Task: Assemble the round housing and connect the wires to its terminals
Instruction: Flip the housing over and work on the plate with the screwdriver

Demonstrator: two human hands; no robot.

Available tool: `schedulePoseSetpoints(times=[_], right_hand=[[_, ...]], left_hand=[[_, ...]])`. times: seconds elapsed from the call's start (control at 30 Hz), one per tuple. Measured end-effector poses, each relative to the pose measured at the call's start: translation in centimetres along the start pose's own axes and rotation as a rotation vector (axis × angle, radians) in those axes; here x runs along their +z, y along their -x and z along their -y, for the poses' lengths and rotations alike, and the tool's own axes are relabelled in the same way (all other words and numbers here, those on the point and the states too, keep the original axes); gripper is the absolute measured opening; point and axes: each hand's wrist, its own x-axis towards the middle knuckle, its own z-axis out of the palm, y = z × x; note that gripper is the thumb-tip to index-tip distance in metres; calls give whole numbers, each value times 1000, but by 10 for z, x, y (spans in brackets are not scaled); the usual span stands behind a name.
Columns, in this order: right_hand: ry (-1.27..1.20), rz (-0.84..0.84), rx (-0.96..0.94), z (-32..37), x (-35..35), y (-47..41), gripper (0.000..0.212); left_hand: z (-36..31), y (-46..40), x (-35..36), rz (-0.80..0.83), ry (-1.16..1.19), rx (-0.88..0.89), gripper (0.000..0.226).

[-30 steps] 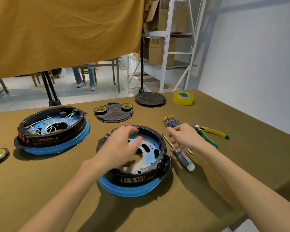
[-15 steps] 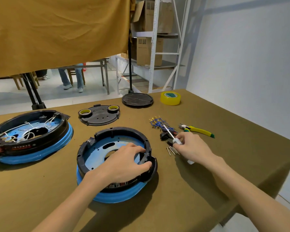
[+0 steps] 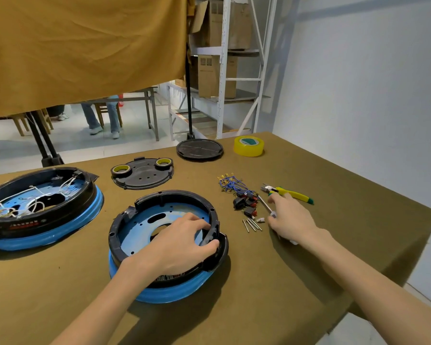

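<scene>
Two hands busy: left hand (image 3: 182, 241) clamped on the round housing (image 3: 168, 245) rim, stiff plastic, likely light; right hand (image 3: 290, 220) curled around the screwdriver (image 3: 265, 205), easy grab.

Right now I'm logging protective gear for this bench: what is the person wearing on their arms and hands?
Nothing shows. The left hand and right hand are bare, with no gloves, rings or watch in view. Both forearms are uncovered as far as the bottom edge of the picture; no sleeve, wrist strap or cable appears on either.
</scene>
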Motion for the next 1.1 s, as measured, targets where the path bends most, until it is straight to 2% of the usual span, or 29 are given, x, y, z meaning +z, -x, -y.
schedulePoseSetpoints(times=[0.13, 0.4, 0.5, 0.57, 0.63, 0.7, 0.8, 0.87, 0.93, 1.03, 1.1], right_hand=[[31, -90, -166, 1, 7, 2, 23], [66, -70, -290, 5, 13, -1, 23], [-281, -147, -254, 16, 8, 2, 19], [-549, -125, -233, 30, 2, 5, 16], [-720, -72, -248, 45, -6, 5, 12], [-786, -19, -283, 56, -14, 3, 10], [-729, 59, -356, 68, -24, -5, 9], [-671, 84, -382, 74, -26, -10, 8], [-630, 107, -406, 80, -27, -13, 9], [-567, 161, -439, 87, -29, -16, 10], [-524, 167, -450, 91, -33, -19, 10]], left_hand=[[1, -1, 1, 3, 0, 4, 76], [2, -1, 2, 13, 15, 12, 71], [1, -1, 3, 15, 29, 15, 71], [0, -1, 3, 10, 29, 16, 73], [0, -1, 4, 2, 25, 9, 78], [0, 0, 4, 6, 29, -6, 85], [4, 0, 3, 83, 113, -37, 108], [7, -1, -1, 111, 284, -79, 121], [9, -3, -3, 55, 436, -104, 109], [10, -3, -3, -53, 409, -64, 67], [10, -2, -2, -40, 399, -45, 59]])
